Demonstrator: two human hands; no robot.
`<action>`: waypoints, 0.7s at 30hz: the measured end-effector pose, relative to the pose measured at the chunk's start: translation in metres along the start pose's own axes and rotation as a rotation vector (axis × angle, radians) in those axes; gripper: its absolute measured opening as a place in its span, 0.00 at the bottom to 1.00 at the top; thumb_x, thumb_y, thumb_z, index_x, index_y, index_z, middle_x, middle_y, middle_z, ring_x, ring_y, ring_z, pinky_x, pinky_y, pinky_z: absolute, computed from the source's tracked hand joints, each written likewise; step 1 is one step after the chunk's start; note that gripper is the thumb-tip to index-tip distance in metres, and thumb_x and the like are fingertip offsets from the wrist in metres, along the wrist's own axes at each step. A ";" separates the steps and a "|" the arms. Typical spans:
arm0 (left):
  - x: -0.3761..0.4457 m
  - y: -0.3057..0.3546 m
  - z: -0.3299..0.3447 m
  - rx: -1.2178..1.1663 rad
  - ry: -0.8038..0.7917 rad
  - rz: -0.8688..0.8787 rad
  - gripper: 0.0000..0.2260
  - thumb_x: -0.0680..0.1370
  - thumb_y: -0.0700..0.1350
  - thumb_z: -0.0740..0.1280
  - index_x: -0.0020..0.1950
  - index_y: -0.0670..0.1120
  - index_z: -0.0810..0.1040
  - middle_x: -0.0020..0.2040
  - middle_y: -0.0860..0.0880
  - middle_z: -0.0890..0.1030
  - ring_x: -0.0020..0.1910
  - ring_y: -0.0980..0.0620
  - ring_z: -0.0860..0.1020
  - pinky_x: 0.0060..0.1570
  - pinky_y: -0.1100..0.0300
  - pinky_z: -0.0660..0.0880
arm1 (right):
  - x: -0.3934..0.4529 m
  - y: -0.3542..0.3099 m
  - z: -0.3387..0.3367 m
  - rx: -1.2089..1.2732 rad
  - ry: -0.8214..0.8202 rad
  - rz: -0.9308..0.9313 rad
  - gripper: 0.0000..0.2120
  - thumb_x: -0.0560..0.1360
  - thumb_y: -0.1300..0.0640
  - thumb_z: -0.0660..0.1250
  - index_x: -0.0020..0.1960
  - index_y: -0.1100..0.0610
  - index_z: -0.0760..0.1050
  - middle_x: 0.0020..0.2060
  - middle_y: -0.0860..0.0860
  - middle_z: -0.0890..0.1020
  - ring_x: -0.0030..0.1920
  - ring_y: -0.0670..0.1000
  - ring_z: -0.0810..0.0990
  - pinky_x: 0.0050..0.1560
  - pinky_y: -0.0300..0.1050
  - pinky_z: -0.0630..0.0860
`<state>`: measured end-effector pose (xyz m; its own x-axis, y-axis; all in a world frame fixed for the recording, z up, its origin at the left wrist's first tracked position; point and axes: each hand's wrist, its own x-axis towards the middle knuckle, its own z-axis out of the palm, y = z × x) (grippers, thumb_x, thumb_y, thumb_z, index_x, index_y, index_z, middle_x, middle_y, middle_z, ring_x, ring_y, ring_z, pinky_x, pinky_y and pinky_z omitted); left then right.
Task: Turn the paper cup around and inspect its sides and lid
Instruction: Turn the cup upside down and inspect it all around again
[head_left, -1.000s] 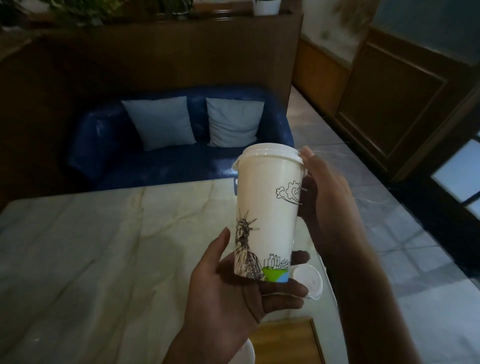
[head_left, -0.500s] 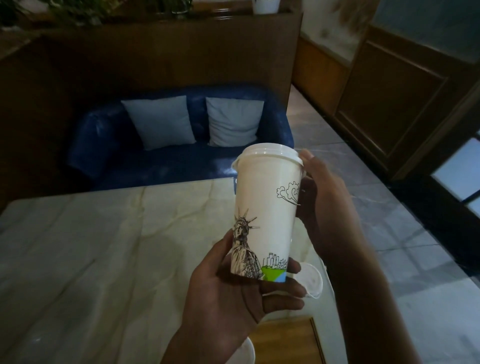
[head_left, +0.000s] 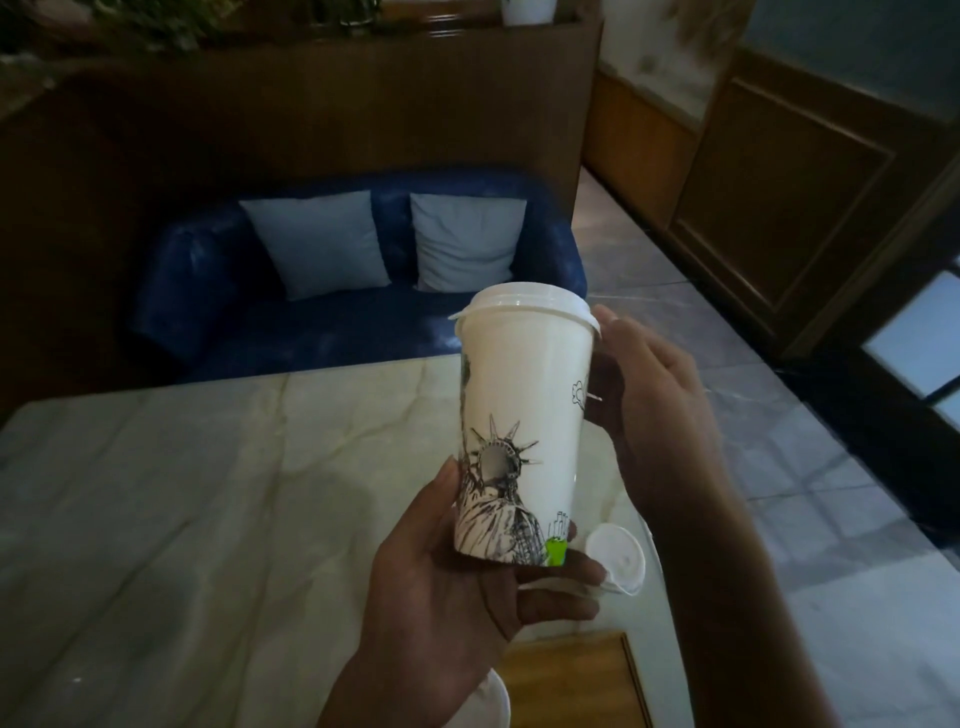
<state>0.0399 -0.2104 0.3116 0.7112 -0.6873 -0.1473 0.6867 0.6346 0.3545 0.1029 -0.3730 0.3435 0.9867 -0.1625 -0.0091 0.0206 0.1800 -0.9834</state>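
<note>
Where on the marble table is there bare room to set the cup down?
The wide stretch of the marble table left of the left hand, back to the blue sofa, is bare. It is crowded at the near right edge: a loose white lid lies beneath the paper cup, between the left hand and the right hand.

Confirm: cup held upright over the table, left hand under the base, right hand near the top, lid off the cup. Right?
Not quite. The head view shows the lid on the paper cup, not off. The rest holds: the left hand supports the base and the right hand is near the top, over the table. A separate loose lid lies on the table.
</note>
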 end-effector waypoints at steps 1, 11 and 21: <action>0.000 0.000 0.000 -0.009 0.004 0.008 0.40 0.71 0.54 0.73 0.72 0.31 0.62 0.49 0.32 0.80 0.47 0.33 0.81 0.44 0.43 0.80 | 0.000 0.000 0.000 -0.003 0.008 -0.002 0.18 0.86 0.50 0.60 0.48 0.46 0.87 0.47 0.54 0.89 0.50 0.55 0.88 0.51 0.47 0.85; 0.001 -0.001 -0.003 0.059 -0.044 0.033 0.29 0.74 0.57 0.70 0.65 0.36 0.75 0.57 0.32 0.79 0.54 0.34 0.79 0.50 0.42 0.79 | 0.001 0.002 -0.002 0.008 0.031 -0.041 0.15 0.85 0.51 0.62 0.50 0.51 0.87 0.49 0.57 0.88 0.52 0.58 0.87 0.54 0.53 0.85; 0.004 -0.006 0.002 0.153 0.046 0.122 0.26 0.72 0.54 0.73 0.62 0.37 0.76 0.50 0.34 0.80 0.42 0.38 0.81 0.43 0.44 0.80 | 0.000 -0.003 0.001 0.037 -0.023 -0.030 0.16 0.80 0.43 0.64 0.50 0.50 0.87 0.52 0.60 0.88 0.55 0.60 0.87 0.59 0.60 0.84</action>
<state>0.0387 -0.2177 0.3109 0.7964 -0.5893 -0.1358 0.5666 0.6486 0.5082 0.1032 -0.3730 0.3463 0.9890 -0.1460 0.0244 0.0553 0.2112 -0.9759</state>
